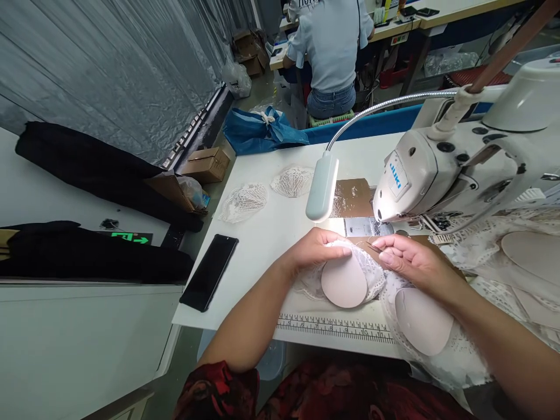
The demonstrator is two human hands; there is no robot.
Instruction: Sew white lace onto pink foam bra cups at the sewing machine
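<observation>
My left hand pinches the upper edge of a white lace bra cup, its thumb lying over the smooth pale pad. To the right of it, my right hand is closed around a small pointed metal tool, apparently tweezers, whose tips reach the lace edge. Most of that tool is hidden by the fingers. Below my right hand a second lace cup with a pale pad hangs over the table's front edge. Both hands are just in front of the sewing machine.
A gooseneck lamp hangs above the work. Two lace pieces and a black phone lie on the white table. More lace and pads are heaped at right. A seated person is beyond the blue cloth.
</observation>
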